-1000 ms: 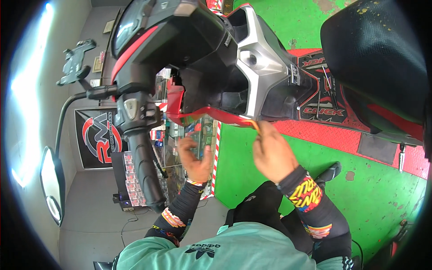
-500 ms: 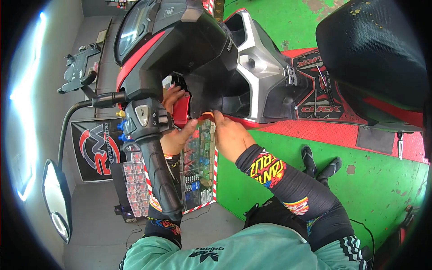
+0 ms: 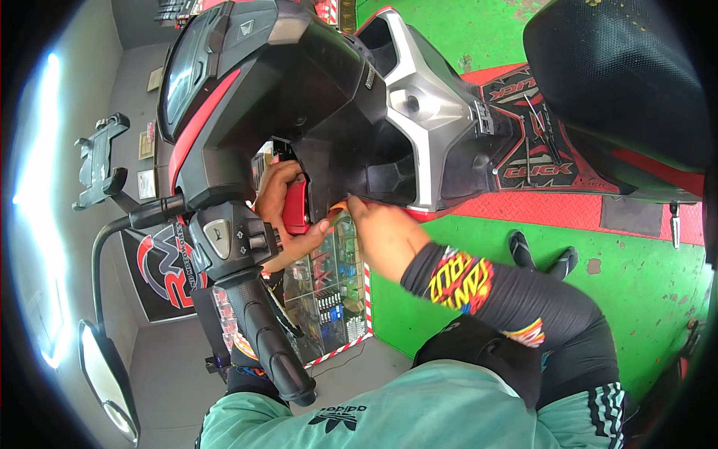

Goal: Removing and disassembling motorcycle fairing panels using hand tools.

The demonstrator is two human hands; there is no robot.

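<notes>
My left hand (image 3: 274, 196) wraps round a red body panel (image 3: 297, 209) below the scooter's front cover, its fingers curled over the upper end and its thumb along the lower edge. My right hand (image 3: 385, 236) is closed on a small orange tool (image 3: 339, 206) at that panel's seam, just right of the left thumb; the tool's tip is hidden. Just left of both hands lie the black handlebar grip (image 3: 273, 337) and switch housing (image 3: 224, 239). Above them is the black front cover (image 3: 314, 97), with silver trim (image 3: 419, 135) beside it.
The black seat (image 3: 613, 82) fills the upper right, above a patterned footboard (image 3: 538, 168) and red platform (image 3: 583, 213). The phone holder (image 3: 101, 161) and mirror (image 3: 101, 367) project leftward. A glass display case (image 3: 321, 299) stands behind the handlebar on the grey floor (image 3: 336, 389), beside green flooring (image 3: 464, 247).
My left hand has risen from below and closed over the red panel. My right hand has moved left along the panel's seam with the orange tool, ending beside the left thumb.
</notes>
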